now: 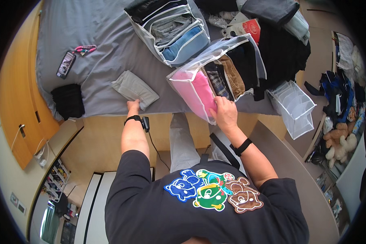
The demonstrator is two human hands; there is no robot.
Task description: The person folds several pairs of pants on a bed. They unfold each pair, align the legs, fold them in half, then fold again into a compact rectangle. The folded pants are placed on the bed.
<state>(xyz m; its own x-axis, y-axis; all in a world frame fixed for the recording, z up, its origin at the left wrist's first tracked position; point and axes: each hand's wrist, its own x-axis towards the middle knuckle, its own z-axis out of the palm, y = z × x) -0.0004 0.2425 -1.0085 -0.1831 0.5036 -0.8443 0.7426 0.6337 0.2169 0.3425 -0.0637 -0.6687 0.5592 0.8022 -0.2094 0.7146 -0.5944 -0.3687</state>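
My left hand (133, 105) touches the near edge of a folded light grey garment (136, 88) on the bed; its fingers are partly hidden. My right hand (225, 112) grips the near side of a white mesh compartment organizer (191, 103) that tilts over the bed's edge. Inside it are a folded pink garment (201, 87), a plaid one (216, 80), a tan one with a gathered waist (232, 77) and black cloth. Behind it stands a second mesh organizer (170, 62) with grey clothes and folded blue denim (183, 43). A folded black garment (68, 101) lies at the left.
A third mesh organizer (296, 109) with dividers sits at the bed's right edge. A phone (66, 64) with a pink strap lies on the grey sheet (109, 36). Dark clothes (283, 58) and packaging are piled at the back right. Clothes and plush toys (340, 140) fill the far right.
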